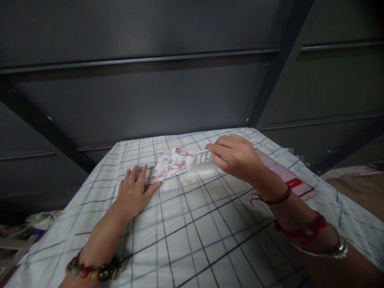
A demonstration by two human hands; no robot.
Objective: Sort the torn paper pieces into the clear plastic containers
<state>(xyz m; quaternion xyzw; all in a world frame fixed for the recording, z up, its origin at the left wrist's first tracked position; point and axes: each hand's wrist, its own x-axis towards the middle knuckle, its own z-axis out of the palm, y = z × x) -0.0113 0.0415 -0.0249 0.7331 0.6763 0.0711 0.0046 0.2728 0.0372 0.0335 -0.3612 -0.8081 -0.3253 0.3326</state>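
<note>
A heap of small white and pinkish paper scraps (174,163) lies on the checked cloth (180,224). My left hand (135,190) rests flat at the heap's left side, fingers spread, its thumb close to the scraps. My right hand (235,156) grips the top edge of a flat white plastic piece with slots (200,161), whose exact kind I cannot tell. The piece stands tilted on the cloth, its left edge against the right side of the heap. Part of it is hidden behind my right fingers. A few loose scraps lie in front of the heap.
A phone (282,174) with a lit pink and red screen lies to the right, partly behind my right forearm. Dark grey metal panels (156,100) stand behind the table's far edge. Assorted items (42,220) show low at the far left.
</note>
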